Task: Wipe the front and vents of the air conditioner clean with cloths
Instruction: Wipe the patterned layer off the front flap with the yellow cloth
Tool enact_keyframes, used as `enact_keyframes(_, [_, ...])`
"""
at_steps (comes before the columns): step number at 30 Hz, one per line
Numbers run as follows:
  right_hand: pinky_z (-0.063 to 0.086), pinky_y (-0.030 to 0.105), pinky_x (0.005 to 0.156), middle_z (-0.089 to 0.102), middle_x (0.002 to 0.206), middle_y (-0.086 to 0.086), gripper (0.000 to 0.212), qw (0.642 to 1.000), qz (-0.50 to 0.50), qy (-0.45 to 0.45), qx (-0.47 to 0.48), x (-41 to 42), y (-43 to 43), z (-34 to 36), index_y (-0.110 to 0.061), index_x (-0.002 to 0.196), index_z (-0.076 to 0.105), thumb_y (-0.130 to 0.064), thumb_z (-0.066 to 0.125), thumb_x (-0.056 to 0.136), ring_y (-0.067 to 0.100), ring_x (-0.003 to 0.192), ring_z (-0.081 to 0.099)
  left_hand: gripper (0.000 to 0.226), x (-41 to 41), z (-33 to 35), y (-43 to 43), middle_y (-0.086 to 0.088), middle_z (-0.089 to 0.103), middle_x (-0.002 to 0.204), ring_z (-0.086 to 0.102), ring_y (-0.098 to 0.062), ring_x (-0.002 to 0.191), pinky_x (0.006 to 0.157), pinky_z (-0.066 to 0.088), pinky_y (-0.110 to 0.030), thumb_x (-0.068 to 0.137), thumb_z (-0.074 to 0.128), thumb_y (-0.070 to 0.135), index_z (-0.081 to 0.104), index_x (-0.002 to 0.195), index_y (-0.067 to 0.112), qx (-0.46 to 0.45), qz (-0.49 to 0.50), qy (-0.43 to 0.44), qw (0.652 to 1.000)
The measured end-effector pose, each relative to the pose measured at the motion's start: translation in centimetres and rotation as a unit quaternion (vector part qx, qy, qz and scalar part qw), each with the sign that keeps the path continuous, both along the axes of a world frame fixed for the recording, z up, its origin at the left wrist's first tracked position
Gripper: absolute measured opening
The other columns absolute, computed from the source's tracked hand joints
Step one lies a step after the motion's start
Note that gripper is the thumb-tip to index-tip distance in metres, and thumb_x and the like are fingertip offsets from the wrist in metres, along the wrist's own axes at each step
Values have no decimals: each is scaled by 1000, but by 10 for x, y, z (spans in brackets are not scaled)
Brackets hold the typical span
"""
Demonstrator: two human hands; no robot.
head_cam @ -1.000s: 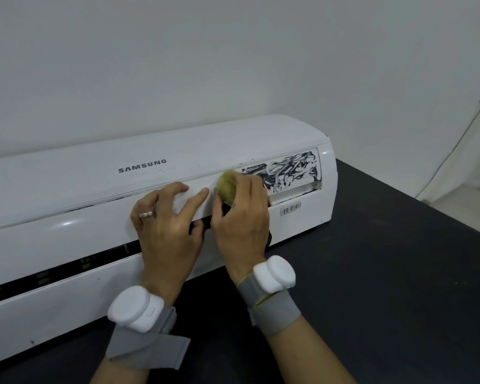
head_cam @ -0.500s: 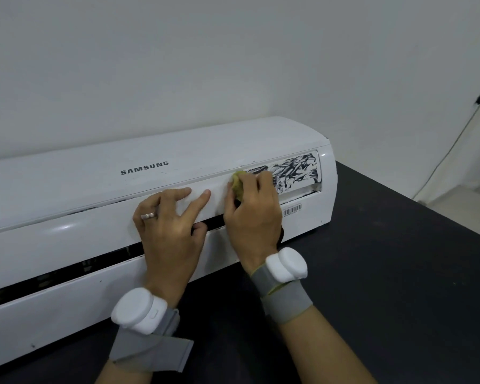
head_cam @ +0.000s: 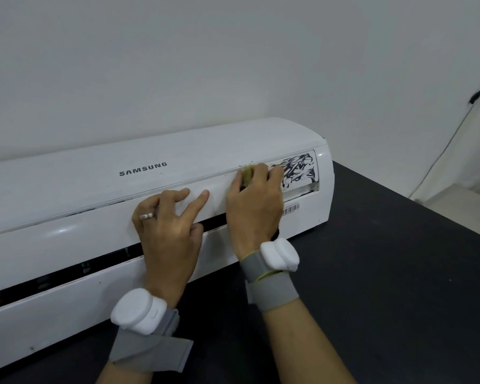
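While your spread left hand (head_cam: 169, 231) braces the long white air conditioner (head_cam: 94, 184) on the black tabletop (head_cam: 385, 273), your right hand (head_cam: 257, 200) grips a small yellow-green cloth (head_cam: 247, 174) mid-wipe against its front, and the next move is probably rightward over the black smears (head_cam: 298, 169).

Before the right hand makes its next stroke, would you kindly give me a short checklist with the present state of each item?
1. Cloth in hand: ok. The right hand grips the yellow-green cloth against the front panel.
2. Unit steadied: ok. The left hand rests on the air conditioner.
3. Panel clean: not ok. Black smears cover its right end.
4. Vent slot clean: cannot tell, too dark.
5. Cloth face clean: cannot tell, mostly hidden under the fingers.
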State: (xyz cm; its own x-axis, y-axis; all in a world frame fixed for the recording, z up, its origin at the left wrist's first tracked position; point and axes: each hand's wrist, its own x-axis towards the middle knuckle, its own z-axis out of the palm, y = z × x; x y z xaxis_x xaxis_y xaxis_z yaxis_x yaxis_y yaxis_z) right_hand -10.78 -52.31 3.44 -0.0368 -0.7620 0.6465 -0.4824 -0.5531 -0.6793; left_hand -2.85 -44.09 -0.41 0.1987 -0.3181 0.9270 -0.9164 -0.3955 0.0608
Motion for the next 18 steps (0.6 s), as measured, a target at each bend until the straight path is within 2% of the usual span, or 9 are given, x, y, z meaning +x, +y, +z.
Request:
enact_keyframes(4, [47, 34, 57, 54, 92, 15, 15, 996, 41, 51, -67, -5, 3, -8, -3, 87, 60, -18, 63, 86, 29, 69, 54, 54, 3, -1, 2, -7, 64, 103, 42, -30, 100, 86, 29, -38, 62, 64, -5, 73, 108, 22, 6, 1, -3, 1000])
enact_keyframes(8, [45, 35, 65, 53, 99, 17, 19, 999, 8, 31, 1, -3, -4, 2, -1, 93, 59, -19, 60, 88, 33, 76, 55, 55, 0, 1, 2, -7, 65, 103, 42, -29, 100, 86, 29, -38, 61, 64, -7, 73, 107, 22, 8, -1, 11, 1000])
enact_keyframes(12, [41, 31, 54, 55, 93, 15, 16, 993, 56, 73, -72, 5, 19, -2, -5, 88, 61, -20, 64, 84, 31, 70, 56, 39, 1, 0, 2, -8, 65, 104, 43, -30, 100, 87, 30, -39, 74, 71, 1, 73, 107, 22, -1, -8, 0, 1000])
enact_keyframes(14, [44, 34, 53, 55, 94, 16, 16, 989, 82, 83, -92, -1, 14, -5, -5, 89, 62, -20, 64, 85, 32, 71, 56, 45, 2, 0, 1, -8, 64, 104, 42, -30, 100, 87, 30, -39, 70, 70, -2, 73, 107, 22, 0, -5, -2, 1000])
enact_keyframes(18, [46, 37, 64, 53, 100, 16, 19, 998, 16, 55, -19, -6, -6, 3, -3, 94, 60, -21, 57, 90, 33, 76, 55, 57, -1, 0, 2, -6, 65, 103, 41, -29, 100, 86, 29, -38, 60, 65, -7, 73, 107, 23, 8, 5, 7, 1000])
